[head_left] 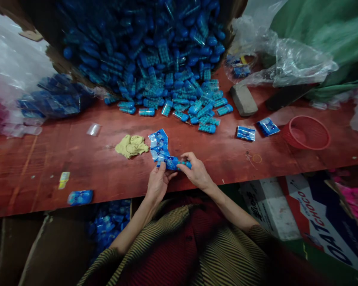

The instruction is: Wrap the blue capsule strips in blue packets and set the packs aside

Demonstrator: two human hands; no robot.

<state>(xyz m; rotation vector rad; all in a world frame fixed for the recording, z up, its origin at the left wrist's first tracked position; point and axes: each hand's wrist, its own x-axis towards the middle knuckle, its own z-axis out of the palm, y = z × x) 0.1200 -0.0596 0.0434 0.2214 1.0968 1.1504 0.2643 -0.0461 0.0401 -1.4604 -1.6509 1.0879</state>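
Observation:
My left hand (157, 183) pinches the lower end of a blue printed film strip (159, 142), its thumb on top. The rest of the strip lies folded on the table, pointing away from me. In my right hand (199, 174) is a small clear tube (186, 163) of blue beads, gripped between thumb and fingers. The tube meets the film's end; whether it is inside the film I cannot tell. Just left of the strip lies a crumpled yellow lump (131, 146), like cloth or putty.
A pile of bead-filled tubes (179, 95) spills from a large box onto the red table (214, 147). To the right are a grey block (244, 100), two blue packs (267, 127) and a red basket (308, 133). A blue wrapped piece (80, 197) lies near the front edge.

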